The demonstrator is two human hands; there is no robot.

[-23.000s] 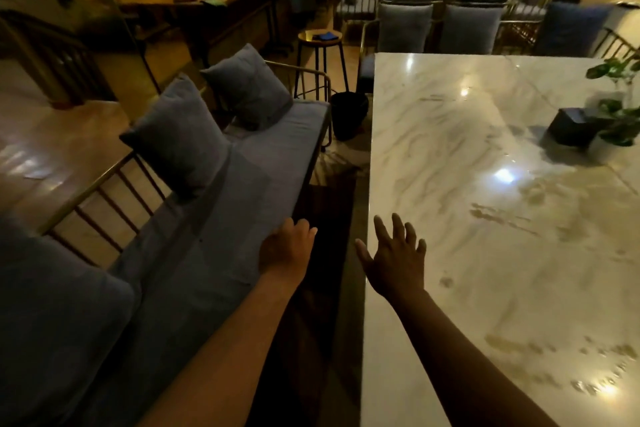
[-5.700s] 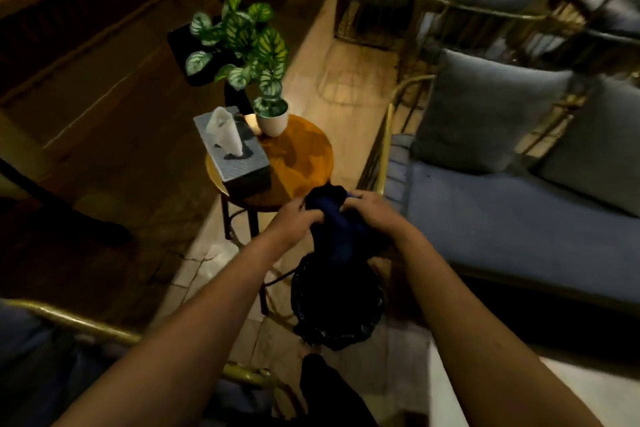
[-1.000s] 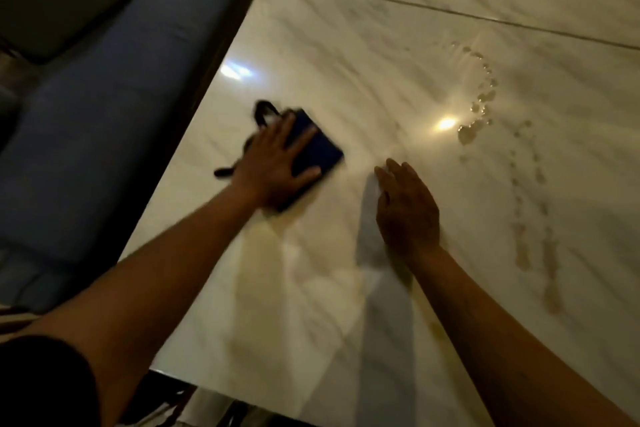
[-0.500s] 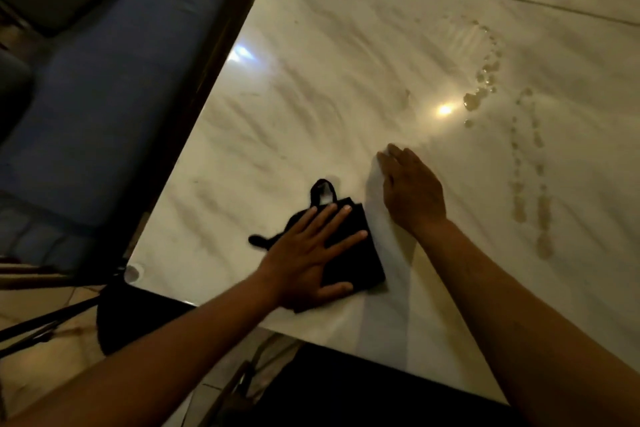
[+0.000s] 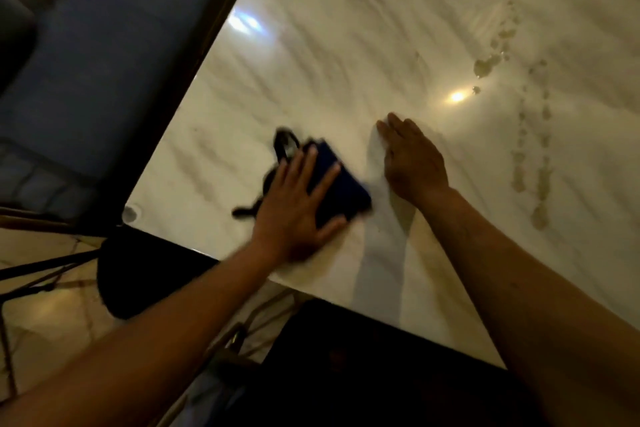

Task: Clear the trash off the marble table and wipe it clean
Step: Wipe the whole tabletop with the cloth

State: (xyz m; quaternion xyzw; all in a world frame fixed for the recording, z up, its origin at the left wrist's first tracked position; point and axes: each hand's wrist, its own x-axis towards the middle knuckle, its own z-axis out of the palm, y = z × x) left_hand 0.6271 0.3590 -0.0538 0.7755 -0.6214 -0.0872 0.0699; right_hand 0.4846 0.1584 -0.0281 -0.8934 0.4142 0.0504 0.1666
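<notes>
We see a pale marble table (image 5: 346,45) from above, near its corner. Our left hand (image 5: 298,208) lies flat with fingers spread on a folded dark blue cloth (image 5: 341,191), pressing it to the marble close to the table's near edge, likely so the whole pad rubs the surface. Just to the cloth's right, our right hand (image 5: 412,163) rests palm down, fingers straight and together, probably bracing us as we lean. Farther right on the table, well apart from the cloth, a trail of brownish spill marks (image 5: 533,135) remains unwiped. A blue sofa (image 5: 104,62) sits beyond the table's left edge.
</notes>
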